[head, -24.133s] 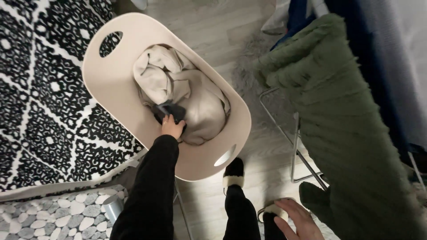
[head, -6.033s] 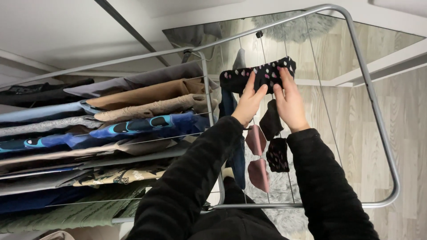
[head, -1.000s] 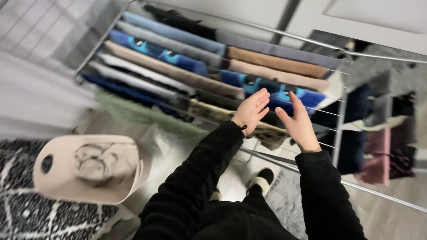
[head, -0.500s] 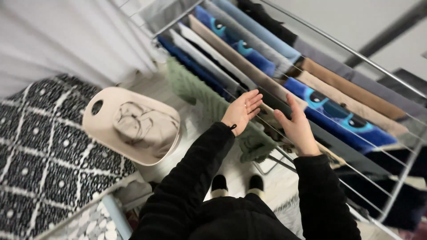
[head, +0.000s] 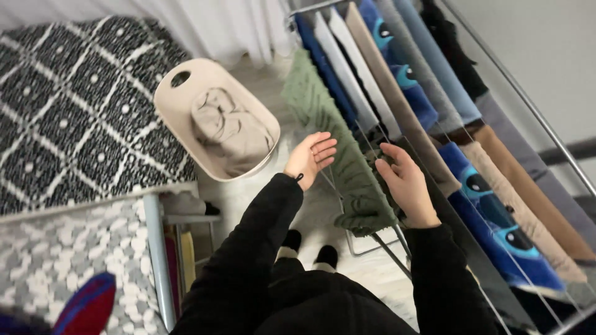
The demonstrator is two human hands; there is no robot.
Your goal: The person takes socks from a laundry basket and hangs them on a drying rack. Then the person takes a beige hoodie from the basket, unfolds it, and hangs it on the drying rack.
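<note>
**At the drying rack: both hands open and empty**

At the bottom of the view I see my two black sleeves and, between them on the pale floor, my feet in dark slippers [head: 309,248].

My left hand [head: 309,158] is raised, palm up, fingers spread wide and slightly curled. It holds nothing and touches nothing. It hovers between the laundry basket and the green towel.

My right hand [head: 402,181] is also open, fingers extended and parted, with nothing in its grasp. It sits just beside the right edge of the green towel [head: 338,139], over the rack wires. I cannot tell whether the fingertips touch the fabric.

The green towel hangs over the nearest wire of the drying rack [head: 521,93]. Beyond it, in order, hang dark blue, white, beige, blue patterned, grey and light blue garments, all laid flat across the wires.

To the left, the beige laundry basket [head: 180,111] rests on the edge of a black-and-white patterned bedspread [head: 68,118]. A crumpled beige garment [head: 226,130] lies inside the basket.
</note>
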